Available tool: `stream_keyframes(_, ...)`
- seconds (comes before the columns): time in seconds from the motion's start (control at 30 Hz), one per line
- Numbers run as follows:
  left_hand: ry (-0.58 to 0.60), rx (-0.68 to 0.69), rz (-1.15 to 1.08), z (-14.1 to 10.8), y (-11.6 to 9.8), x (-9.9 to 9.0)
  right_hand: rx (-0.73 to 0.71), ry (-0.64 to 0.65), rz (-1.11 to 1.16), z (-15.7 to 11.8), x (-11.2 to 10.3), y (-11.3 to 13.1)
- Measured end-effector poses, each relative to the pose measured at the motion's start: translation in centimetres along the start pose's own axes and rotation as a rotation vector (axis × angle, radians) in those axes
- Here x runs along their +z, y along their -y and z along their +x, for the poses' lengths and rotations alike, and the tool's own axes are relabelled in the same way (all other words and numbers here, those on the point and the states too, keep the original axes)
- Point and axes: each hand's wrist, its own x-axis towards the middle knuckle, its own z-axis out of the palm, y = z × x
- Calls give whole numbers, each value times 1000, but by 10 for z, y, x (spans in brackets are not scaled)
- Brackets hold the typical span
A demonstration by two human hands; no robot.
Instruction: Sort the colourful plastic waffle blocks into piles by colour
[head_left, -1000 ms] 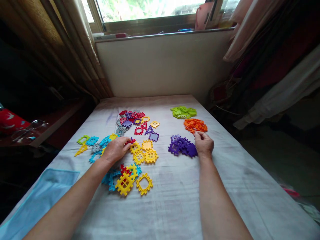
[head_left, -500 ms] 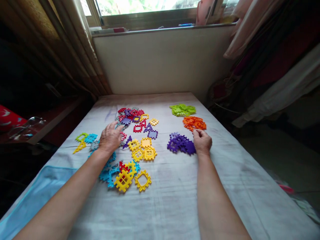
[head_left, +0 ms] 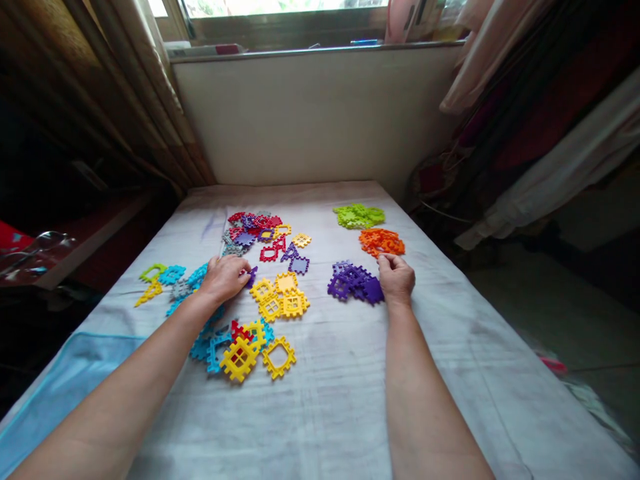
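My left hand (head_left: 225, 280) reaches in from the left, its fingers closing on a purple triangular interlocking plastic piece (head_left: 253, 275) whose edge shows past the fingertips. Yellow square pieces (head_left: 287, 283) lie just right of that hand, and blue pieces (head_left: 197, 275) lie partly under it. My right hand (head_left: 397, 279) is closed in a pinch at the right side of a pile of purple pieces (head_left: 353, 283), just below a pile of orange pieces (head_left: 382, 243). Whatever its fingertips hold is hidden.
Light green pieces (head_left: 360, 215) are heaped at the back right. A mixed pile of red pieces (head_left: 270, 221), purple and grey ones sits at the back left. Nearer are a yellow frame piece (head_left: 279, 358) and a light blue cloth (head_left: 75, 373). A wall (head_left: 310, 120) stands behind the table.
My left hand has come down slightly nearer, and its fingers have drawn together onto the purple triangular piece. My right hand stays pinched beside the purple pile. The whole view has shifted a little.
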Motion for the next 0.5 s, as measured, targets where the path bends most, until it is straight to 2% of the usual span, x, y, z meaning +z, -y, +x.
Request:
stream_keyframes(0.1, -97, -103, -51, 4, -4, -9, -1, 5, -5, 0, 0, 1)
stream_keyframes(0.2, -189, -178, -249, 13, -19, -17, 0, 8, -6, 0, 0, 1)
stream_keyframes(0.27, -198, -149, -444, 20, -40, -18, -4, 10, -9, 0, 1, 0)
stream_keyframes(0.33, -142, -104, -621, 25, -67, -14, -13, 5, -13, -1, 1, 0)
stream_keyframes(0.4, -65, -53, -668, 30, -98, -8, -18, 3, -8, -1, 2, -1)
stream_keyframes(0.5, -32, -26, -654, 35, -137, 3, -13, 17, 13, -1, 3, -2)
